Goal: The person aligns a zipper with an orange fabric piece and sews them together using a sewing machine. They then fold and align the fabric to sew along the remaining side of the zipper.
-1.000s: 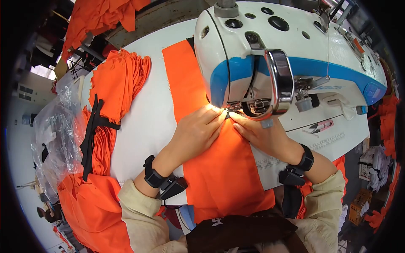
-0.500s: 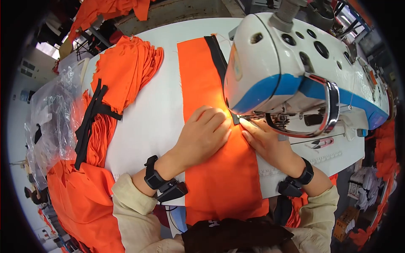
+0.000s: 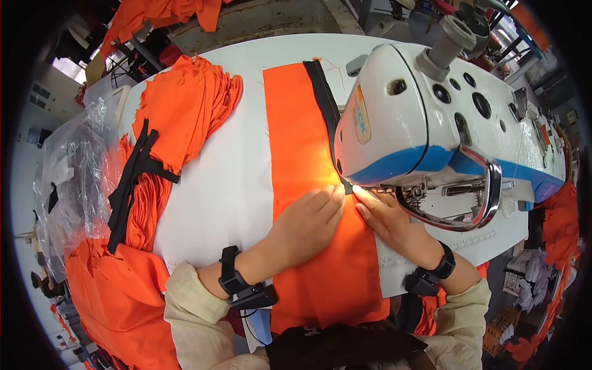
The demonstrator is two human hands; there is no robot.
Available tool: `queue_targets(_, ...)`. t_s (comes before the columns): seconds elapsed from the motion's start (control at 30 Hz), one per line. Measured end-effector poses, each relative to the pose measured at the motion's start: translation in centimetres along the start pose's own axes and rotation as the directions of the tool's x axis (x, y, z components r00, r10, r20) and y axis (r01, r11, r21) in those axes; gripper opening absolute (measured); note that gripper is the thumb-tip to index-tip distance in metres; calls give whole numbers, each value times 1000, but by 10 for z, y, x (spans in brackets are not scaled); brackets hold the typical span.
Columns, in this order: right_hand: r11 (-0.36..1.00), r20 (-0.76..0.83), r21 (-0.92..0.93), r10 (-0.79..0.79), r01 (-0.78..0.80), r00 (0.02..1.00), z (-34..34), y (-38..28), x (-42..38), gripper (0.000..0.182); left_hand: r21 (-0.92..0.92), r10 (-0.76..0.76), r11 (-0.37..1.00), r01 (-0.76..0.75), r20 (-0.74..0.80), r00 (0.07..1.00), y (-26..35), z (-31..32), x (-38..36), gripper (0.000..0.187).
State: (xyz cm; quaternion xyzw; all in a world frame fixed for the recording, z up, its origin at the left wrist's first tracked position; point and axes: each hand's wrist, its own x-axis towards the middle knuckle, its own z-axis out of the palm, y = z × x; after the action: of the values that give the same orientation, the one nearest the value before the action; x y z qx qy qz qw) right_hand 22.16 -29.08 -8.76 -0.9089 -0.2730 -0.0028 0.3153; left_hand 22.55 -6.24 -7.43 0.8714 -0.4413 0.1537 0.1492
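Note:
A long orange fabric panel (image 3: pixel 299 135) runs lengthwise beneath the head of a white and blue sewing machine (image 3: pixel 382 117). Along its right edge lies a narrow black strip (image 3: pixel 320 86), which passes under the machine head. My left hand (image 3: pixel 308 225) rests over the panel, its thumb and fingertips pinched together at the strip's near end. From the other side, my right hand (image 3: pixel 388 219) holds the same spot with thumb and forefinger, close to the needle area. The machine head hides the needle and part of the right fingers.
Stacked orange pieces (image 3: pixel 185 111) lie on the table's left side, with loose black strips (image 3: pixel 132 179) across them. Clear plastic (image 3: pixel 77 179) and more orange cloth (image 3: pixel 117 302) are further left. A curved metal guard (image 3: pixel 490 197) juts from the machine above a printed ruler (image 3: pixel 468 242).
The view has shifted, so the machine and both hands sit lower in the frame. My left fingers, curled over the fabric before, now pinch closer to the strip's end beside my right fingertips.

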Motion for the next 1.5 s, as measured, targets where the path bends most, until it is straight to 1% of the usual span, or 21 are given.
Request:
queue_targets(0.1,995,6,-77,-59,59,998,-2,1,0,32,127,10,992,-15,40,999,7,0,0,37)
queue_targets(0.13,999,73,-52,-10,14,997,-5,-5,2,33,175,26,984,-36,55,998,9,0,0,38)
queue_targets(0.17,999,75,-52,-12,16,997,-3,-3,0,33,176,25,984,-34,55,998,10,0,0,38)
queue_targets(0.23,999,58,-12,-32,33,998,3,3,-2,33,150,-15,989,6,61,998,12,0,1,39)
queue_targets(0.27,990,59,138,10,-18,998,-3,-6,3,34,150,-19,989,10,60,998,12,0,1,39)
queue_targets(0.33,982,72,188,-18,4,997,-1,-2,1,34,206,12,978,-33,105,994,12,1,0,44)
queue_targets(0.43,991,81,123,-64,53,995,5,15,-5,33,179,-12,984,-5,97,995,13,1,-1,44)
queue_targets(0.53,993,102,98,-72,62,992,-9,2,0,32,165,-19,986,4,90,996,13,0,-1,44)
queue_targets(0.63,991,102,-39,-124,129,987,-15,-7,3,31,123,-38,992,33,38,999,14,0,2,37)
queue_targets(0.67,999,94,-15,-35,36,995,-20,-20,9,30,123,-33,992,28,40,999,14,0,3,37)
queue_targets(0.77,999,112,-52,-9,15,994,-4,6,-6,28,126,-27,992,24,29,999,13,1,3,37)
queue_targets(0.83,957,125,195,191,-212,974,3,13,-12,34,114,-35,993,34,0,999,13,2,3,36)
queue_targets(0.9,962,64,120,239,-245,969,16,19,-17,36,99,-43,994,44,-7,999,13,3,3,36)
queue_targets(0.93,987,42,52,151,-153,988,17,19,-18,33,84,-57,995,58,-17,998,13,4,3,36)
queue_targets(0.97,988,48,29,152,-153,987,20,20,-20,33,85,-55,995,56,-16,998,13,3,1,36)
queue_targets(1.03,988,58,-17,152,-151,987,26,23,-23,32,123,-46,992,35,83,995,11,2,-2,43)
queue_targets(1.13,988,100,31,146,-150,984,25,21,-21,33,93,-54,994,53,3,999,13,1,3,36)
queue_targets(1.23,978,137,36,200,-206,970,31,27,-25,33,95,-57,994,55,16,998,14,0,4,36)
queue_targets(1.33,987,97,23,157,-160,983,30,26,-22,33,59,-72,996,71,17,997,13,0,5,33)
queue_targets(1.43,986,103,-18,169,-168,980,23,20,-18,33,39,-72,997,72,4,997,12,0,6,30)
queue_targets(1.5,983,144,-115,162,-146,976,19,19,-16,33,31,-69,997,69,1,998,11,-1,6,30)
